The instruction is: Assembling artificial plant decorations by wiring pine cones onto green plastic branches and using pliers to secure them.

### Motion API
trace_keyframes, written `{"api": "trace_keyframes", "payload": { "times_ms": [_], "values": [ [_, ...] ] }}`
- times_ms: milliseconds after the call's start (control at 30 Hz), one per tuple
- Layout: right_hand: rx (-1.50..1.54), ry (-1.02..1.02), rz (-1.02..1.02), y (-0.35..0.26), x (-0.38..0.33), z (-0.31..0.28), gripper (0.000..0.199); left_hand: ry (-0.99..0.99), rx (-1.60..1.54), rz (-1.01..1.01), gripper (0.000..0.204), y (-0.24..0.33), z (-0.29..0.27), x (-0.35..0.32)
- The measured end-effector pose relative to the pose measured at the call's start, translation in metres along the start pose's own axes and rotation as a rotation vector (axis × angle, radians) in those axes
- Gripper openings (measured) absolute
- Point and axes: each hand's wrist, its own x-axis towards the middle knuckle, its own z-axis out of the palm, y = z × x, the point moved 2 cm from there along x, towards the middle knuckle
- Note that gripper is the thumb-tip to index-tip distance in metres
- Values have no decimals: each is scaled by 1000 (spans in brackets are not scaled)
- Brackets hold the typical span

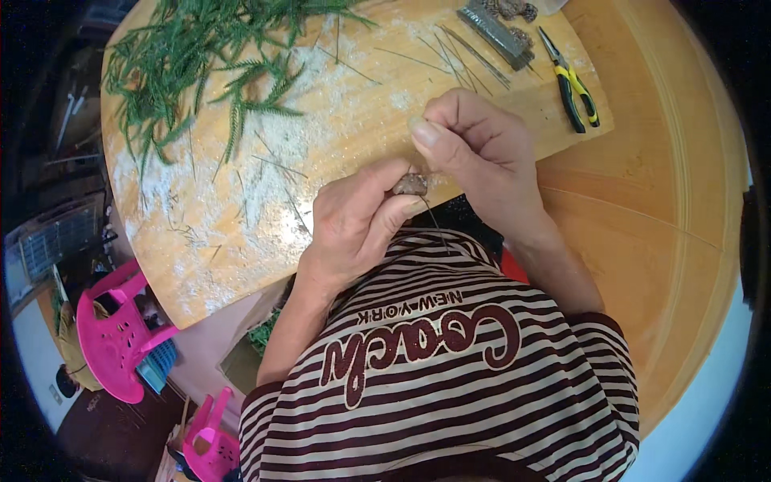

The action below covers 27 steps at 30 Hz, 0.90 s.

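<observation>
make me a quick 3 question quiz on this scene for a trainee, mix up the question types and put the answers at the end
1. Which hand grips the small brown lump?
2. True or false: the pliers lie to the left of the green sprigs.
3. What colours are the pliers' handles? a) red and blue b) black and yellow c) all green

Key:
1. The left hand, between thumb and fingers.
2. False; they lie to the right.
3. b

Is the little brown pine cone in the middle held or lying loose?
Held: the left hand pinches the little brown pine cone between its thumb and forefinger.
</observation>
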Motion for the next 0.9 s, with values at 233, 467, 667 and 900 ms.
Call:
{"api": "trace_keyframes", "payload": {
  "times_ms": [233,467,667,900],
  "values": [
    [134,-88,68,8,-4,0,13,-2,-38,-52,31,0,-1,4],
    [-182,-2,-211,14,-1,0,16,-32,43,-17,32,4,-1,9],
    [-484,109,-549,10,2,4,17,-23,73,20,32,6,1,11],
    [-480,132,-665,10,0,5,18,-10,-88,26,33,5,2,10]
  ]
}}
